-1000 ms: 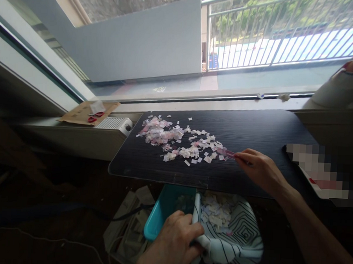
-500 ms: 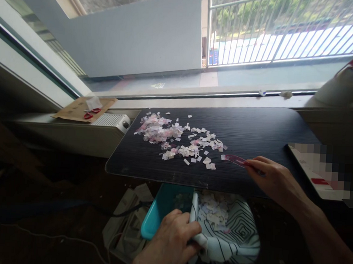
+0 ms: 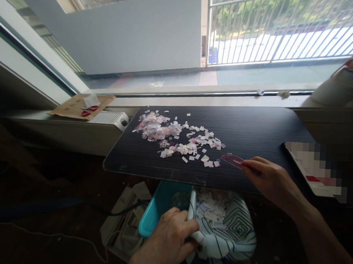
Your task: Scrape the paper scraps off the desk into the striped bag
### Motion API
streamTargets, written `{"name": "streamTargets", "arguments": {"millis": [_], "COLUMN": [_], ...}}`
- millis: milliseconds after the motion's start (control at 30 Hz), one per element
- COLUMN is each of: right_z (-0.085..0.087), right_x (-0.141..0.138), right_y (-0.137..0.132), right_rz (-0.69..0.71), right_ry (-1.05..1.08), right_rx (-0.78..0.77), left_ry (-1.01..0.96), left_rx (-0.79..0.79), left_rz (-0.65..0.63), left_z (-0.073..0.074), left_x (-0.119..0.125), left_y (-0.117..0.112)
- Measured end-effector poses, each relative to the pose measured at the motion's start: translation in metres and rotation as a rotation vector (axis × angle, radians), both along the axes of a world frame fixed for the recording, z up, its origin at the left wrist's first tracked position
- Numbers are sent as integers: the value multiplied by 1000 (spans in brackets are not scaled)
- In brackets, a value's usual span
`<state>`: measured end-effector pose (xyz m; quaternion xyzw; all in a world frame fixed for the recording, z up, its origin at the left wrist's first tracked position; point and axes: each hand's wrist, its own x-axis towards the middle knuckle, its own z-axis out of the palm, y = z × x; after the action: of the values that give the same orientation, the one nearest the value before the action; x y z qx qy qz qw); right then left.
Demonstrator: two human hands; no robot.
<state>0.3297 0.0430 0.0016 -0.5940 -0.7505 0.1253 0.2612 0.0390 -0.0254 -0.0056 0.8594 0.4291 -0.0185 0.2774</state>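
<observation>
My right hand [image 3: 261, 170] pinches one end of a thin, see-through pink plastic strip [image 3: 232, 159] just over the dark table [image 3: 253, 128]. Left of the strip's tip lie several loose small pieces, the closest a white one [image 3: 216, 164]. Beyond them spreads a heap of tiny white and pink paper-like pieces [image 3: 156, 127]. Below the table's front edge, my left hand [image 3: 174, 234] is closed on the edge of a pale cloth with black stripes [image 3: 218, 246]. The cloth forms a hollow filled with more small pieces [image 3: 212, 208]. A turquoise tub [image 3: 151, 215] stands beside it.
A phone-like slab, partly blurred out [image 3: 313, 170], lies at the table's right end. Red-handled scissors [image 3: 89, 111] rest on a brown envelope [image 3: 77, 107] by a white heater [image 3: 112, 120]. Boxes [image 3: 124, 224] and a cable [image 3: 55, 235] are on the floor.
The small white piece at the pink strip's tip now lies beside the other loose pieces, to the left and nearer me. The strip is free at its tip. My left hand keeps its grip.
</observation>
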Motion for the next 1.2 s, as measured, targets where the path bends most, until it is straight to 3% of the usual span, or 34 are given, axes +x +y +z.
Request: {"name": "streamTargets", "arguments": {"millis": [433,600,800,1000,1200], "right_z": [-7,-8,-4,-1,5], "right_x": [0,1,-10,-28,-15], "right_y": [8,6,5,18,7], "right_rz": [-47,-103,73,75,59], "right_ry": [-2,-10,13,11,-55], "right_rx": [-74,-25,-113,-78,-113], "left_ry": [-3,-6,-15,5,6], "left_rx": [-2,-10,-7,4,36], "left_rz": [1,-1,-2,-6,-13], "left_z": [2,2,4,8,7], "left_x": [1,0,1,2,-1], "left_y": [-2,-1,0,1,2]}}
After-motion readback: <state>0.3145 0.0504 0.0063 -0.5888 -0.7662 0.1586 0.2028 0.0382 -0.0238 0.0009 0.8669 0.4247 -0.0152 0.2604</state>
